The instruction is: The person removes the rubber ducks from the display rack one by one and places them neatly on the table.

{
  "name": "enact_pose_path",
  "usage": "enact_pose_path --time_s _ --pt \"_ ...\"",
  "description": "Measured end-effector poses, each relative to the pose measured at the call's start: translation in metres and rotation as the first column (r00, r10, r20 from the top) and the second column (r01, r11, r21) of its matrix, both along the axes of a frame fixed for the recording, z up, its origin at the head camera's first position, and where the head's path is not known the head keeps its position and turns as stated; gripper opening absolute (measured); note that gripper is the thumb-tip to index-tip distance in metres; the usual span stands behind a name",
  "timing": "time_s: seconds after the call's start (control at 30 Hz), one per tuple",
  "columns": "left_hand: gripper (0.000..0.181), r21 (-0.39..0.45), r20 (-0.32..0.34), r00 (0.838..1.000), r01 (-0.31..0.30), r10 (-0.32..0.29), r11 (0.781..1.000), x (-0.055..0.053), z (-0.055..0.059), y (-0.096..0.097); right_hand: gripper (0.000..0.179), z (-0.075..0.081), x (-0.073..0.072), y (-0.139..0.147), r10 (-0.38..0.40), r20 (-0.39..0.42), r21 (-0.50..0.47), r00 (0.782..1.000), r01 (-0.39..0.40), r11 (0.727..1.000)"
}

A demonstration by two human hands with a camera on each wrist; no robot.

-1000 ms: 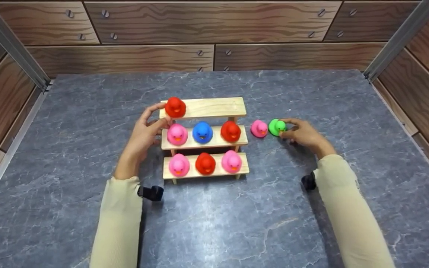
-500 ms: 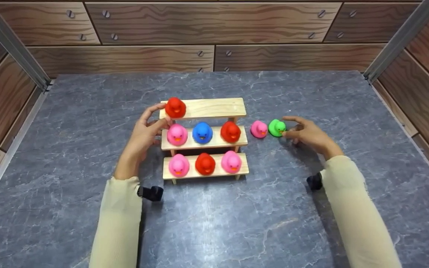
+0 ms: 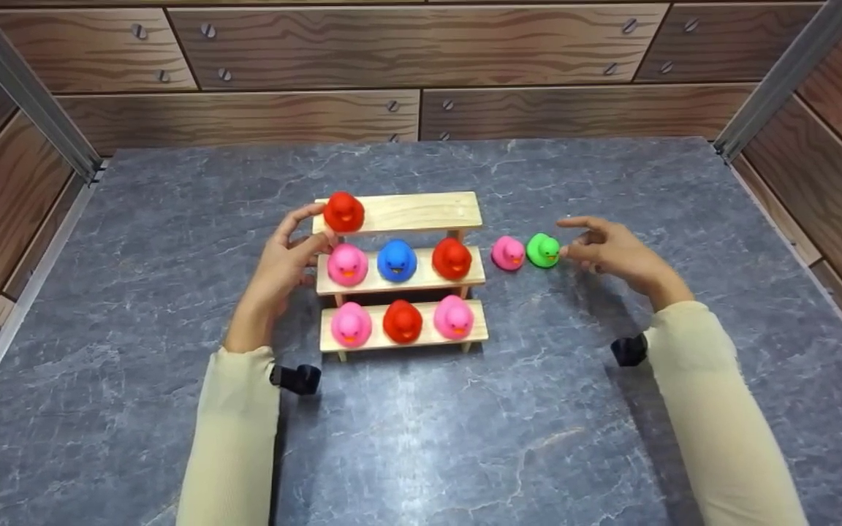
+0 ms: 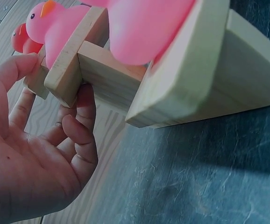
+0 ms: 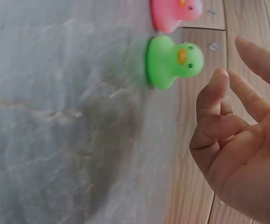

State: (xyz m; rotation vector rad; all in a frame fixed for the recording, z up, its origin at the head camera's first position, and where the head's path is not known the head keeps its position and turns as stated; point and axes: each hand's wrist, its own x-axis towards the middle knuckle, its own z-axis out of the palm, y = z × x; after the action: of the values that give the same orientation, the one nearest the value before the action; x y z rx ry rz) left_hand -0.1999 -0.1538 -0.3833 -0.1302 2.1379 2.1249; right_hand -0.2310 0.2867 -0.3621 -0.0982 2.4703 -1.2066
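Note:
A three-step wooden display stand [image 3: 421, 211] carries rubber ducks. My left hand [image 3: 282, 259] grips its left end; in the left wrist view the thumb lies by the upper steps and other fingers [image 4: 84, 105] curl under the middle one. A red duck [image 3: 344, 212] sits alone at the left of the top step. Pink [image 3: 347, 264], blue [image 3: 397, 261] and red [image 3: 452, 258] ducks line the middle step. To the right, a small green duck [image 3: 543, 250] stands upright on the table, and my right hand [image 3: 615, 252] hovers just right of it, holding nothing.
A small pink duck [image 3: 509, 253] stands between the stand and the green duck. The bottom step bears two pink ducks and a red one [image 3: 402, 321]. The grey marbled table [image 3: 465, 438] is enclosed by wood-patterned walls [image 3: 421, 44] at the back and sides.
My right hand has let go of the green duck and drawn back to the right, its fingers spreading. The left hand, stand and ducks stay in place.

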Motion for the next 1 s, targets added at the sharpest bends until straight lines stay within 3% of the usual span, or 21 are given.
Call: enact_pose_path --time_s 0.23,0.6,0.77,1.0 --pt "0.048 0.009 -0.008 1.000 0.003 -0.003 1.000 0.001 0.000 0.000 0.060 0.015 0.007 -0.013 -0.033 -0.076 -0.106 0.997 0.025 0.994" --pt "0.048 -0.013 0.007 1.000 0.000 0.000 1.000 0.001 0.001 0.000 0.051 0.027 0.015 -0.047 -0.063 -0.105 -0.314 0.993 0.027 0.949" --pt "0.048 -0.026 0.013 1.000 0.000 0.000 1.000 0.001 0.002 -0.001 0.044 0.031 0.018 -0.065 -0.083 -0.093 -0.408 0.992 0.038 0.912" --pt "0.048 0.000 0.003 1.000 0.006 -0.006 1.000 0.001 0.000 0.000 0.042 0.033 0.025 -0.089 -0.075 -0.052 -0.553 0.996 0.034 0.832"
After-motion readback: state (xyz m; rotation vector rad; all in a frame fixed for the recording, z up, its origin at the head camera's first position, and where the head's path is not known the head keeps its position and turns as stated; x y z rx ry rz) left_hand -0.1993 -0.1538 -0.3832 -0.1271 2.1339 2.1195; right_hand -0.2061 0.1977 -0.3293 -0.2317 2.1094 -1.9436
